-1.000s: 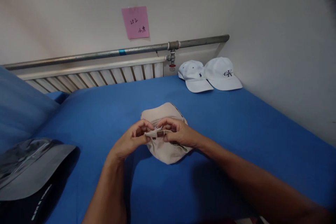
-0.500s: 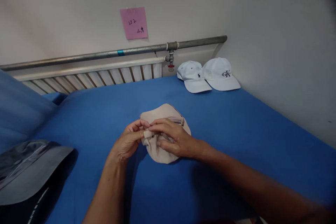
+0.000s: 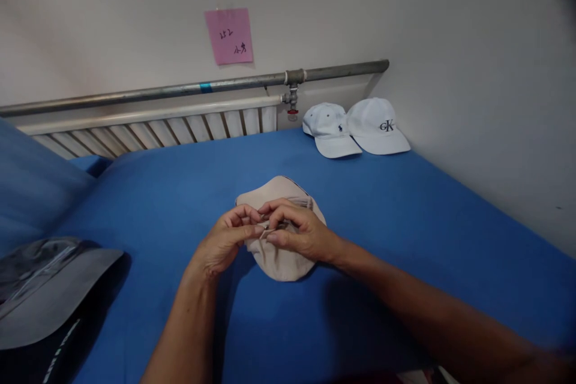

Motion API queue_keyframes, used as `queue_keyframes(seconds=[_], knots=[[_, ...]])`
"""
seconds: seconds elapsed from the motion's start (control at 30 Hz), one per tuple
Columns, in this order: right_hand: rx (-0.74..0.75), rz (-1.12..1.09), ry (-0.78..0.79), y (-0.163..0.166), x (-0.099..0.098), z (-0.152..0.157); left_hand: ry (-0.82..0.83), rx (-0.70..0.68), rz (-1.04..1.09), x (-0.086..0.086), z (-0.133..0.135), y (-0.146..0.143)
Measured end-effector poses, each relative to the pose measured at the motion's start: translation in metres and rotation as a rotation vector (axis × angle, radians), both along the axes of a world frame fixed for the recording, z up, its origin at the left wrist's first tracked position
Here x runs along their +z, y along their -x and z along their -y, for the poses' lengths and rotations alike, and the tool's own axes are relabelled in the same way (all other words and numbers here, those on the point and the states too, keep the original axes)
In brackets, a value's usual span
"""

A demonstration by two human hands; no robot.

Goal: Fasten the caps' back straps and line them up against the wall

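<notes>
A beige cap point(image 3: 275, 191) lies on the blue sheet point(image 3: 396, 204) in the middle of the view, its back strap toward me. My left hand point(image 3: 225, 241) pinches the strap from the left, fingers closed. My right hand point(image 3: 294, 228) rests on the cap from the right, its fingertips pressed together on the same strap. The two hands meet over the strap, and the strap's end is mostly hidden between the fingers.
Two white caps point(image 3: 330, 129) point(image 3: 378, 125) sit side by side at the far right corner by the wall. A grey and black cap point(image 3: 49, 291) lies at the left near edge. A radiator point(image 3: 153, 129) and a metal pipe point(image 3: 189, 89) run along the back wall, under a pink note point(image 3: 228, 36).
The strap end that stuck out between the hands is now drawn in under the fingers. My hands have closed together over it. The cap has barely moved.
</notes>
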State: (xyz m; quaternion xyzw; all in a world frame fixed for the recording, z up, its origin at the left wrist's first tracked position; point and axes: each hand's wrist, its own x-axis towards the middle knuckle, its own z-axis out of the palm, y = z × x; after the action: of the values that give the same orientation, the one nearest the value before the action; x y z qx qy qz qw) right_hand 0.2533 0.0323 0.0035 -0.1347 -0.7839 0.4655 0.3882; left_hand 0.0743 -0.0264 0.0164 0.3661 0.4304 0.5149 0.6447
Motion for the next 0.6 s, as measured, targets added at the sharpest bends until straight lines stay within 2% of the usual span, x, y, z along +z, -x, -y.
queue_keyframes(seconds=[0.17, 0.33, 0.5, 0.6], knots=[[0.020, -0.024, 0.087, 0.0002, -0.0027, -0.0007, 0.008, 0.000, -0.011, 0.0007, -0.0011, -0.0008], [0.022, -0.044, 0.104, 0.0014, -0.0059, -0.0005, 0.031, -0.006, -0.036, 0.0011, -0.0012, -0.0013], [-0.032, -0.043, 0.145, 0.0028, -0.0062, 0.0001, 0.047, 0.017, -0.083, -0.0023, -0.0018, 0.0009], [-0.060, -0.024, 0.117, 0.0033, -0.0048, 0.0010, 0.059, 0.024, -0.096, -0.0043, -0.0028, 0.0015]])
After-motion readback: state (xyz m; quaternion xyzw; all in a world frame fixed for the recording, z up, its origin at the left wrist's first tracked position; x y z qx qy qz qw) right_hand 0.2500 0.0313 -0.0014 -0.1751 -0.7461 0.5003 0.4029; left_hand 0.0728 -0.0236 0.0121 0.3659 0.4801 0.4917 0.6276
